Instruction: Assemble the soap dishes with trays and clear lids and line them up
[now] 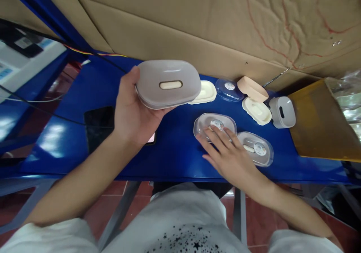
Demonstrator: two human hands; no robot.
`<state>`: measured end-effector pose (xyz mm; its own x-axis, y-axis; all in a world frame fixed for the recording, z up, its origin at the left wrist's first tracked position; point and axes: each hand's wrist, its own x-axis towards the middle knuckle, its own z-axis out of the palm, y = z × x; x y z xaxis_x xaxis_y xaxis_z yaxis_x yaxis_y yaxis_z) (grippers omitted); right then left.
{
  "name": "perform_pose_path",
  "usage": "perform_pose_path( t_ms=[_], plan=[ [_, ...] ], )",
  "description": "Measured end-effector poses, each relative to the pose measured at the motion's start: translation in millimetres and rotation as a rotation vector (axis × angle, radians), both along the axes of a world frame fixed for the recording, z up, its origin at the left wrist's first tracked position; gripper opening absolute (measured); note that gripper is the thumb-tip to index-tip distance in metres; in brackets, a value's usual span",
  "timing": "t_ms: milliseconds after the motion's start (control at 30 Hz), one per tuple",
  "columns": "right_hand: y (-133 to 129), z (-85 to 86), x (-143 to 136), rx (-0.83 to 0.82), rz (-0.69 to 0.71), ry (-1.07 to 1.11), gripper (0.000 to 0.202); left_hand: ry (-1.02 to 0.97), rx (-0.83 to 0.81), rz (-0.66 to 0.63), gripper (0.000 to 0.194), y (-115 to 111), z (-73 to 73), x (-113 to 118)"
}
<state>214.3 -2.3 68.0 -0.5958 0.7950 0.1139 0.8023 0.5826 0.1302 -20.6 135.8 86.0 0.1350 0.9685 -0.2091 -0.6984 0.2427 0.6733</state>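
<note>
My left hand (pixel 135 114) holds up a grey-brown oval box (pixel 169 72) with a cream slot piece in its face, thumb at its left end and fingers beneath. My right hand (pixel 228 149) lies with fingers spread on a clear-covered oval box (pixel 201 123) bearing a round sticker. Beside that hand, on the right, rests another clear-covered box (pixel 262 155) with a round sticker. Behind are a cream tray (pixel 207 91) partly hidden by the held box, a clear lid (pixel 225 91), a peach shell (pixel 252 88), a second cream tray (pixel 257 111) and a grey slotted box (pixel 286 112).
The blue table (pixel 169 162) carries a dark flat object (pixel 98 127) and a partly hidden phone (pixel 152 138) at left. An open cardboard box (pixel 324 129) stands at right, with plastic-wrapped items (pixel 352 106) beyond. Brown cardboard (pixel 175 12) lines the back; a cable crosses the left.
</note>
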Motion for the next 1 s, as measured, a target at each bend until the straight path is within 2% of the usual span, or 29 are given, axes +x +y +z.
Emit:
perform_pose_path(
  t_ms=[67, 167, 300, 400, 567, 733, 900, 1000],
  plan=[
    [1.4, -14.4, 7.4, -0.006, -0.043, -0.030, 0.059, -0.014, 0.004, 0.000, 0.038, 1.2, -0.4, -2.5],
    [9.5, -22.0, 28.2, 0.011, -0.103, 0.015, 0.052, -0.044, 0.018, 0.007, 0.042, 2.2, -3.3, -4.3],
    [25.3, -16.1, 58.7, 0.046, -0.201, 0.070, 0.035, -0.058, 0.008, 0.011, 0.043, 1.9, -6.7, -1.9],
    [38.5, -7.4, 71.3, 0.072, -0.285, 0.080, 0.027, -0.022, -0.008, -0.001, 0.037, 0.3, -7.8, 1.6],
    [49.4, -0.2, 56.5, 0.117, -0.374, 0.073, 0.028, 0.051, -0.023, -0.004, 0.027, -0.6, -11.4, 5.9],
    [55.9, -16.6, 34.3, 0.083, -0.339, 0.020, 0.033, 0.066, -0.090, -0.101, 0.024, -7.0, -23.1, 14.9],
    [80.3, -25.9, 39.8, 0.080, -0.434, -0.031, 0.035, 0.045, -0.214, -0.241, 0.024, -20.2, -36.7, 23.3],
    [100.0, -27.5, 39.6, 0.062, -0.457, -0.029, 0.043, 0.046, -0.240, -0.289, 0.026, -22.8, -42.2, 24.6]
  ],
)
